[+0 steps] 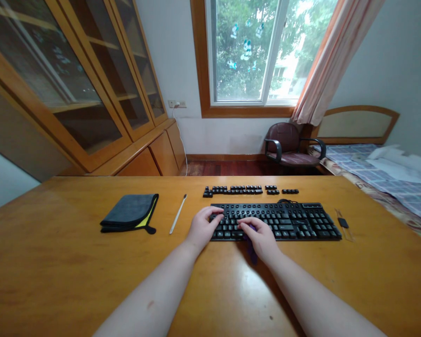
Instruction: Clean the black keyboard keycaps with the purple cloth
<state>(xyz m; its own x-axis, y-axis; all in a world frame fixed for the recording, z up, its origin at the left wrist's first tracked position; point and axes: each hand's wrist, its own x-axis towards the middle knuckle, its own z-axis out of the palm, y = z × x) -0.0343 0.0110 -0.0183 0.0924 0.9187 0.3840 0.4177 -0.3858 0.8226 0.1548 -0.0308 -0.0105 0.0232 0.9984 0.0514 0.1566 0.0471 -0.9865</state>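
A black keyboard lies on the wooden desk, its top row stripped of keycaps. My left hand holds the keyboard's left end, fingers and thumb curled over its edge. Over the lower middle keys, my right hand is closed with its fingertips pinched together. A dark purple cloth hangs out beneath that hand, its upper part hidden by the fingers. Behind the keyboard, loose black keycaps are laid out in rows and small groups. To its right is a wire keycap puller with a black handle.
Left of my hands lie a white toothbrush and a folded grey cloth with a yellow inside. The desk has its far edge before a maroon armchair. A glass-door cabinet stands left, a bed right.
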